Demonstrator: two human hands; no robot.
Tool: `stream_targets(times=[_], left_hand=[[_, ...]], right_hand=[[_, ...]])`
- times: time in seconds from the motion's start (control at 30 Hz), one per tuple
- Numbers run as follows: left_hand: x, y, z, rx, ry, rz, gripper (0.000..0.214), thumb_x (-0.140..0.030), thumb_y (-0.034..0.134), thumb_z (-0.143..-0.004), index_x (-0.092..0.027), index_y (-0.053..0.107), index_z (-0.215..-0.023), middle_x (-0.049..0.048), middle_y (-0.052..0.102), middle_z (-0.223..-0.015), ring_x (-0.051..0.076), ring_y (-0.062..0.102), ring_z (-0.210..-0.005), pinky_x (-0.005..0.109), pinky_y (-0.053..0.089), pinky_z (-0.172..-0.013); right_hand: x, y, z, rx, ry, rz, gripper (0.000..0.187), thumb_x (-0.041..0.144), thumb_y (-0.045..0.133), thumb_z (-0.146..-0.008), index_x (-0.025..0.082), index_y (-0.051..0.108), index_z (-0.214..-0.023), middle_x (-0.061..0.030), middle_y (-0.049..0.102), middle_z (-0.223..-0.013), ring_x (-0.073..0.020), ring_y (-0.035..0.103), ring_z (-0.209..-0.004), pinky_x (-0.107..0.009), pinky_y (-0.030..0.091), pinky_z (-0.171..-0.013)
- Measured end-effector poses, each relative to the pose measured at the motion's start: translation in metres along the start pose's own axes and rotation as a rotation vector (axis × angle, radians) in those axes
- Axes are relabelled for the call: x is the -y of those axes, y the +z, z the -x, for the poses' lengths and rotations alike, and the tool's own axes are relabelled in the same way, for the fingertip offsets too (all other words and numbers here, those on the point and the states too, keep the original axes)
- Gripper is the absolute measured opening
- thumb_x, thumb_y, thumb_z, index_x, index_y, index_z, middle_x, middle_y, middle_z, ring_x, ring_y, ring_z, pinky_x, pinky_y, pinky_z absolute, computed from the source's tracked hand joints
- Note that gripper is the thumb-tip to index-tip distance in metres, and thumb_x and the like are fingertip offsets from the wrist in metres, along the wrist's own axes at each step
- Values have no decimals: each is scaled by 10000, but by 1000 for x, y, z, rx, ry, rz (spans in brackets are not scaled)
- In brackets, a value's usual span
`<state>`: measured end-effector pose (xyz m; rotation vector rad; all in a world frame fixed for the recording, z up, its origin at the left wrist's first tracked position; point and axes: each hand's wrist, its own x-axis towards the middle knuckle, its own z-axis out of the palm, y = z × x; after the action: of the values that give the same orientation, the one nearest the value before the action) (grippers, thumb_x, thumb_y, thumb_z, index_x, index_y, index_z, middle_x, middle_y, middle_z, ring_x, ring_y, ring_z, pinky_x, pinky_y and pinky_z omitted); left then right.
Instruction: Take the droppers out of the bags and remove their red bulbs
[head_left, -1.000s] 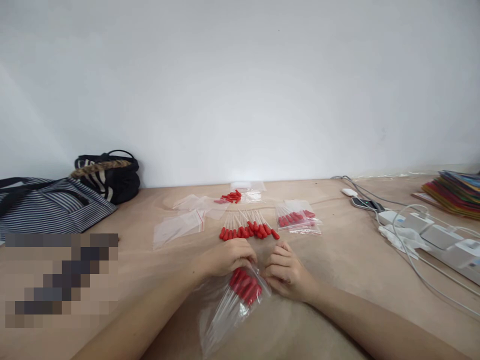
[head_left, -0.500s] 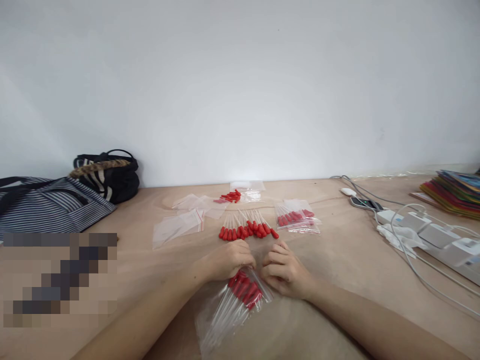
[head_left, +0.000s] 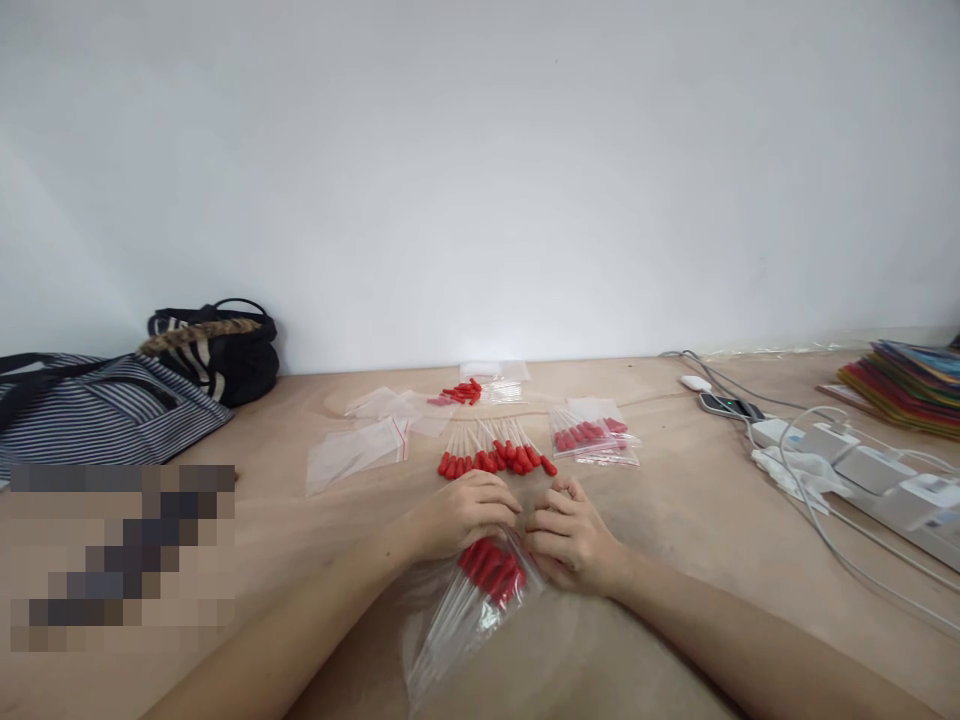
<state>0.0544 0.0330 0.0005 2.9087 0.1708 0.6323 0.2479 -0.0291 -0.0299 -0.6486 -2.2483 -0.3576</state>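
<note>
My left hand (head_left: 472,515) grips the top edge of a clear zip bag (head_left: 431,670). Closed on the right end of that same edge, my right hand (head_left: 574,540) nearly meets the left; the fingertips are partly hidden. Inside the bag lie several droppers (head_left: 491,570), red bulbs toward my hands and thin clear tubes pointing down and left. Just beyond my hands, loose droppers (head_left: 517,455) are spread in a fan with their bulbs toward me.
Flat plastic bags (head_left: 356,455) lie left of the loose droppers, filled bags (head_left: 589,440) right. Behind are small red bulbs (head_left: 461,392) and clear tubes (head_left: 499,392). A striped bag (head_left: 112,410) stands far left; a power strip (head_left: 877,465) with cables sits right.
My left hand has shifted slightly right and up along the bag's edge, closer to my right hand. The bag's lower end has moved a little to the right.
</note>
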Motion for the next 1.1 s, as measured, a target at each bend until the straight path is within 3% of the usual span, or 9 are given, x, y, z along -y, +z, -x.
stream_targets(times=[0.27,0.6,0.77,0.87,0.97,1.03,1.1], left_hand=[[-3,9,3,-188,33,4,267,-56,405,-837,-186,615,-737,29,656,-809,149,512,-810,285,400,-786],[-4,8,6,-74,57,-56,265,-6,331,-798,-168,529,-728,34,640,-806,151,511,-793,290,396,-763],[0,3,5,-38,39,-31,282,-27,319,-827,-170,544,-736,36,641,-804,152,517,-802,295,415,-782],[0,-5,9,-65,-50,22,292,-90,314,-874,-173,579,-784,60,630,-875,161,524,-888,309,422,-841],[-14,-10,19,-56,-253,56,223,-222,418,-873,-181,559,-1041,97,570,-1093,201,497,-1042,351,411,-913],[-31,-9,29,-26,-401,80,546,-355,575,-782,-188,386,-1267,117,486,-1234,247,462,-1119,390,399,-945],[-48,-5,39,-24,-500,95,818,-432,665,-673,-198,259,-1343,122,420,-1308,288,439,-1154,423,385,-964]], right_hand=[[2,-4,-4,-43,-10,-17,117,142,494,-810,222,574,-779,40,617,-684,-115,455,-707,-332,279,-717],[-2,4,-9,-31,-176,188,287,100,369,-883,173,520,-650,52,521,-577,-81,409,-633,-324,261,-778],[-7,4,-7,-9,-168,187,302,85,344,-879,172,515,-646,55,496,-556,-85,419,-662,-349,234,-835],[-9,3,-6,6,-118,174,295,69,347,-851,177,506,-626,47,513,-564,-97,423,-683,-360,230,-852],[-10,2,-6,28,-54,167,247,67,383,-800,172,496,-608,36,515,-567,-110,423,-695,-370,231,-852],[-10,1,-5,52,7,144,192,81,416,-756,168,502,-608,26,516,-580,-119,418,-694,-372,240,-833],[-10,-2,-3,103,82,89,142,108,441,-720,167,519,-617,16,514,-597,-128,414,-696,-371,251,-810]])
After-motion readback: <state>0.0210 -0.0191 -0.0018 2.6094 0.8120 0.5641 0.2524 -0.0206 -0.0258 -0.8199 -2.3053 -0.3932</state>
